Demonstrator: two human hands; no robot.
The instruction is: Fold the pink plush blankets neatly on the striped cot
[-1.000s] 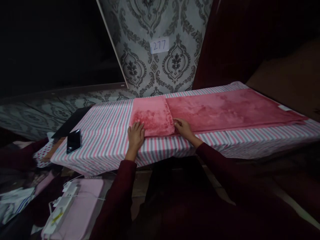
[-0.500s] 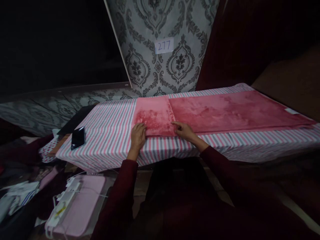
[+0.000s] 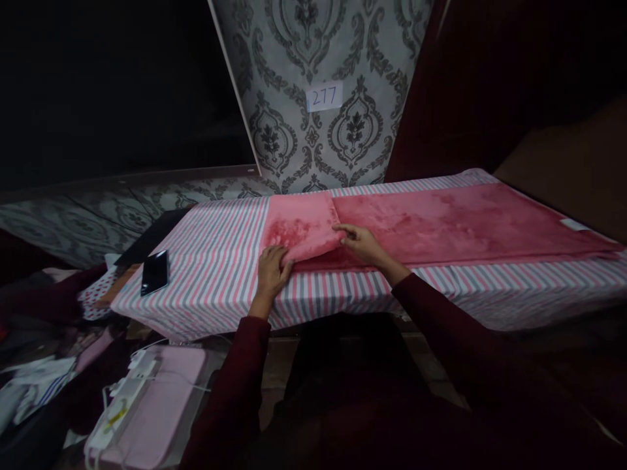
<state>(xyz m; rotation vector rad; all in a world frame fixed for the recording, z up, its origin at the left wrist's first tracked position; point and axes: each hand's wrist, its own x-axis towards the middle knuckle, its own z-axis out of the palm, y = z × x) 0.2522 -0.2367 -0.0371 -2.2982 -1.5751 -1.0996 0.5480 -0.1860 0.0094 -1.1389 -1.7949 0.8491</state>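
A long pink plush towel (image 3: 431, 222) lies across the striped cloth, its left end folded back over itself as a flap. My right hand (image 3: 362, 245) pinches the near right corner of this flap (image 3: 304, 225) and holds it a little above the layer below. A dark gap shows under the raised edge. At the flap's near left corner, my left hand (image 3: 272, 269) has its fingers curled on the towel with the thumb at the edge. What lies beneath those fingers is hidden.
A phone (image 3: 155, 272) rests on the striped tablecloth (image 3: 210, 248) at the left. Below stands a pink box lid (image 3: 169, 391) with a white power strip (image 3: 122, 408) and cables. A big dark screen (image 3: 122, 85) is at the upper left; a paper marked 277 (image 3: 324, 97) hangs on the wall.
My right hand has raised the flap's near right corner slightly up and away from me, opening a gap at the front edge. My left hand stays at the left corner, its thumb now more visible.
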